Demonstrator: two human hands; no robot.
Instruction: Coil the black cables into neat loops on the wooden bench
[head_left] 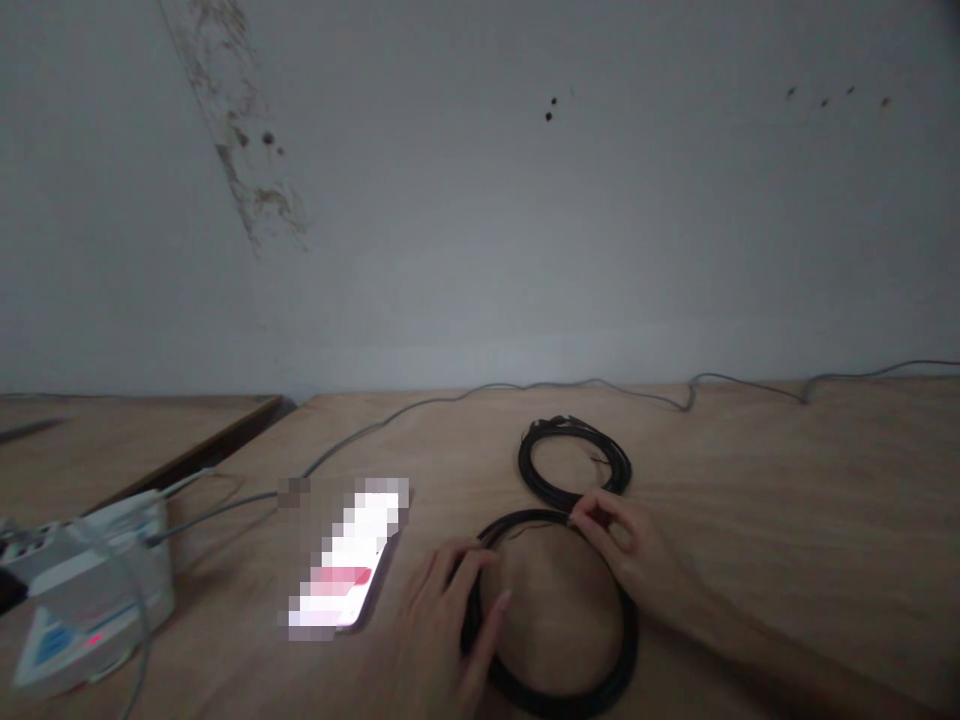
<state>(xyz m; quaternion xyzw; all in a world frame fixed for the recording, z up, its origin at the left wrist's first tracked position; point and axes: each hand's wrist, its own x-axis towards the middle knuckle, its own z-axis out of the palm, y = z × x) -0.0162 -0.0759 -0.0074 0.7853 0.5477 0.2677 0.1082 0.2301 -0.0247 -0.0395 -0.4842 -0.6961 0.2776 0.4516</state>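
A coil of black cable [628,655] lies on the wooden table in front of me. At its left side my left hand [450,610] holds the bundle, with the thumb inside the loop and the fingers over the strands. My right hand [619,550] pinches at the upper right of the same coil, thumb and index finger pressed together; exactly what sits between the fingertips is hard to see. Just beyond lies a second, smaller black cable coil [529,470], with thin ends sticking out at its top, close to my right fingertips.
Left of my hands, a phone [352,560] with a lit, pixelated screen lies on the table [787,500]. A white power strip [105,590] stands at the far left. Its grey cord [360,433] runs along the table's back edge below the grey wall [450,200].
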